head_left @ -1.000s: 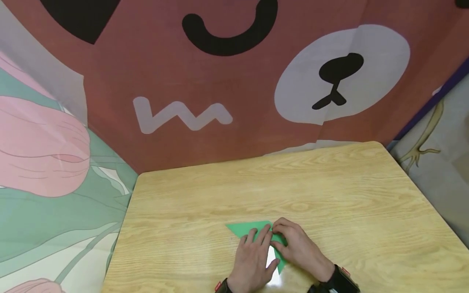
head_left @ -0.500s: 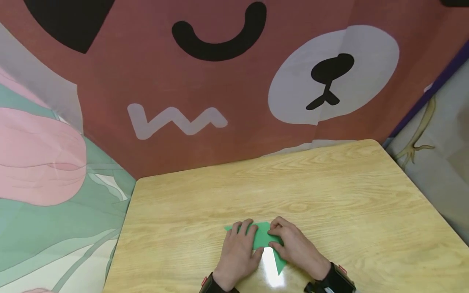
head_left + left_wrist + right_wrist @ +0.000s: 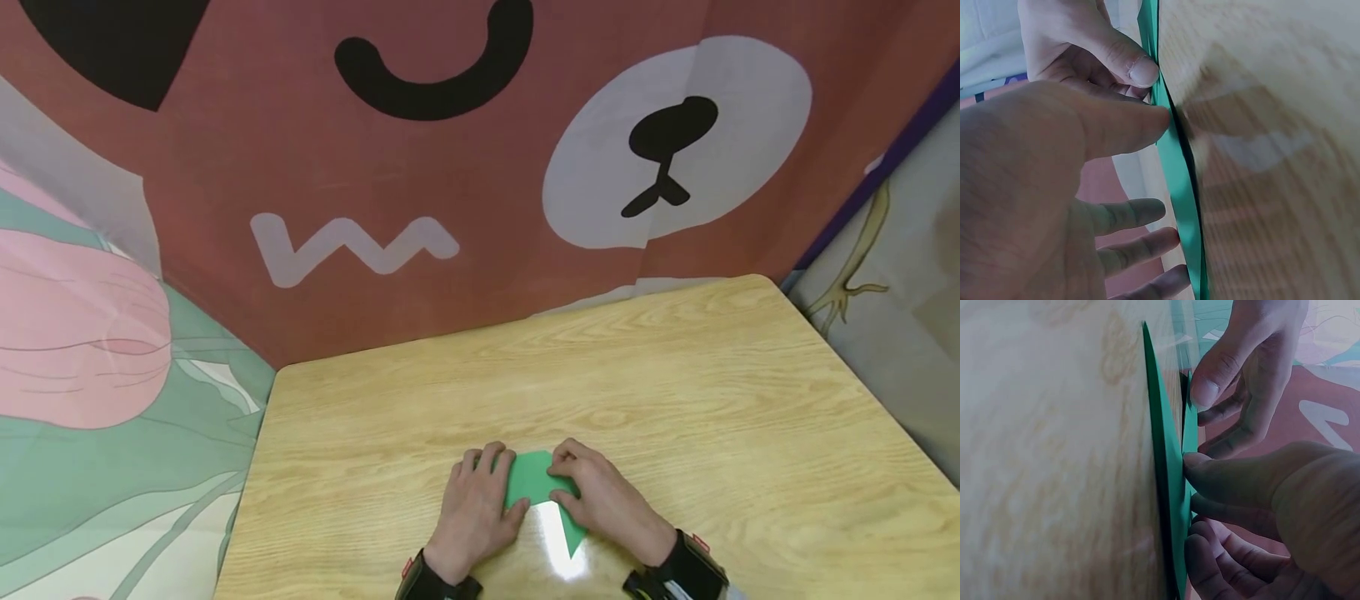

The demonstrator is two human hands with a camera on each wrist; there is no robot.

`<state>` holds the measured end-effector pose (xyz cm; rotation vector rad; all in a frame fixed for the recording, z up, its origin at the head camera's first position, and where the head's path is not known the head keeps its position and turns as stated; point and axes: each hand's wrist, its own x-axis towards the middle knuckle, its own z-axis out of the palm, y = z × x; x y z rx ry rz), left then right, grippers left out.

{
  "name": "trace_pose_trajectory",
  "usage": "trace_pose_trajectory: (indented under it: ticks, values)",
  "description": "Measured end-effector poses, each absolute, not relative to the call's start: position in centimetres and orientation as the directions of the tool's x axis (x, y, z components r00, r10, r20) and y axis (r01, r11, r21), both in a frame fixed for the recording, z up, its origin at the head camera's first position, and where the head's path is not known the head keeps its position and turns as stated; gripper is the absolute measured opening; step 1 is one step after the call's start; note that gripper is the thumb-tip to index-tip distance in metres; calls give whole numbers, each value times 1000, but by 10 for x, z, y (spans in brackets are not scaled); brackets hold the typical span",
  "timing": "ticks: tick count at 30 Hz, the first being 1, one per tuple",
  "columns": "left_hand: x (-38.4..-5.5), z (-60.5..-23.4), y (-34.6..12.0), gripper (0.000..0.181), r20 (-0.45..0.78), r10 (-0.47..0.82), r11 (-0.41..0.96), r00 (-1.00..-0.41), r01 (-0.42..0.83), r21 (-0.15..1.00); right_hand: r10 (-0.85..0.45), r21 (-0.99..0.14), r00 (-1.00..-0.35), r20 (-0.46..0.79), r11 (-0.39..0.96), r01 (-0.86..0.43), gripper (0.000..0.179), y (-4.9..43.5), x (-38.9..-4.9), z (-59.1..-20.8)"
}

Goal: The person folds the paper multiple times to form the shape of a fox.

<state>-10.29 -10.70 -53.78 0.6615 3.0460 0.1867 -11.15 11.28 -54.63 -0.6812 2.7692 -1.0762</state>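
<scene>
A folded sheet of green paper (image 3: 532, 479) lies on the table between both hands, a pointed flap reaching toward the near edge. My left hand (image 3: 476, 504) rests flat on its left part, fingers extended and thumb at the near edge, covering that end. My right hand (image 3: 611, 504) holds the right part, fingers curled and thumb just below the index finger. In the left wrist view the green paper (image 3: 1179, 181) appears as a thin strip with the left thumb on it. From the right wrist, the green paper (image 3: 1163, 437) shows its flap rising slightly off the wood.
The wooden table (image 3: 375, 417) extends beyond the hands to a reddish-brown cloth backdrop (image 3: 510, 275) with a cartoon face. A floral cloth (image 3: 82, 333) hangs at the left. Light glares off the tabletop just in front of the paper.
My left hand has slid left across the paper, uncovering its middle and covering the left point. The right hand stays in nearly the same place, and the head view has shifted slightly.
</scene>
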Motion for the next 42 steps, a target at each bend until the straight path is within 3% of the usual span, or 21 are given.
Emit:
trace_pose_trajectory:
  ticks: [12,25,42]
  values:
    - [-110,-530,-107,58,-45,388,914,-921,378,151,-433,-658,-898,80,654,-374,30,114,-112,-546]
    - [-115,-525,-115,38,-4,356,925,-935,352,146,-421,-655,-906,49,671,-347,30,113,-111,-546]
    - [-110,-519,-115,17,185,356,863,-916,398,311,-435,-640,-898,62,674,-370,28,113,-110,-545]
